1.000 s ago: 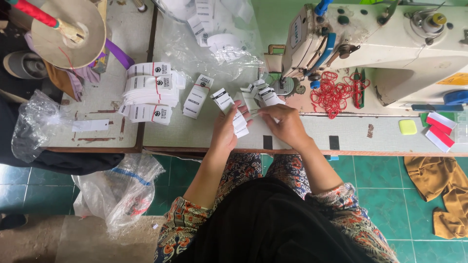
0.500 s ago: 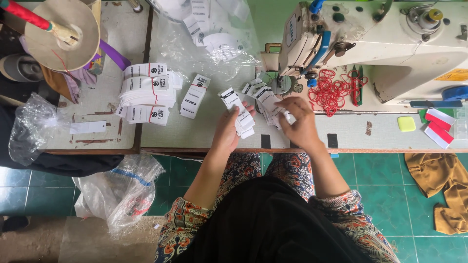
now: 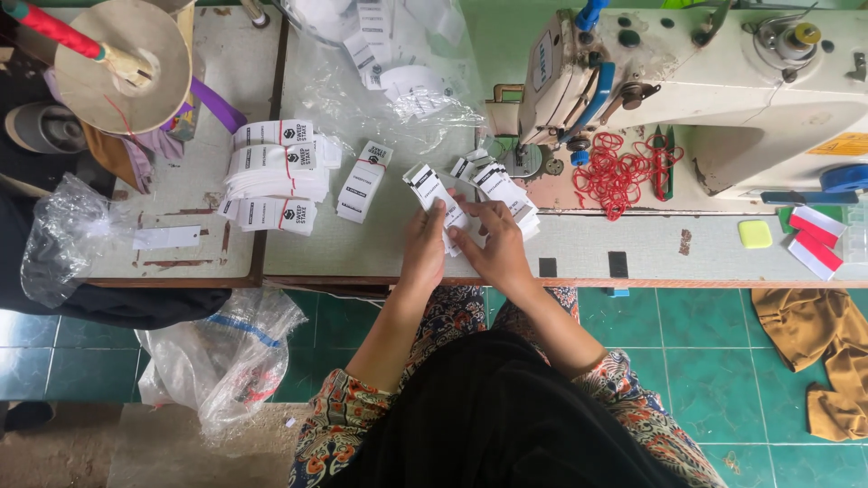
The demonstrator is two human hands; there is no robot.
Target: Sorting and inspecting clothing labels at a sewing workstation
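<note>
left hand (image 3: 425, 242): fingers pinched on a small stack of white labels (image 3: 438, 201), held just above the tabletop near its front edge.
right hand (image 3: 493, 242): fingertips closed on the near end of the same stack, thumb on top; both hands touch it.
grip tip: looks best to square the stack edges between both thumbs, with light pressure so the slips don't fan out.
loose labels (image 3: 506, 188): fanned pile just behind the right hand, touching or nearly so; easy to knock.
banded bundle (image 3: 363, 181): left of the hands, apart.
bundle pile (image 3: 276, 176): further left, near the table seam.
sewing machine (image 3: 687, 81): right rear, with red rubber bands (image 3: 610, 172) at its base.
table edge (image 3: 362, 280): directly under the wrists; little margin toward the body.
open room: bare tabletop right of the hands, toward the yellow chalk (image 3: 755, 234).
</note>
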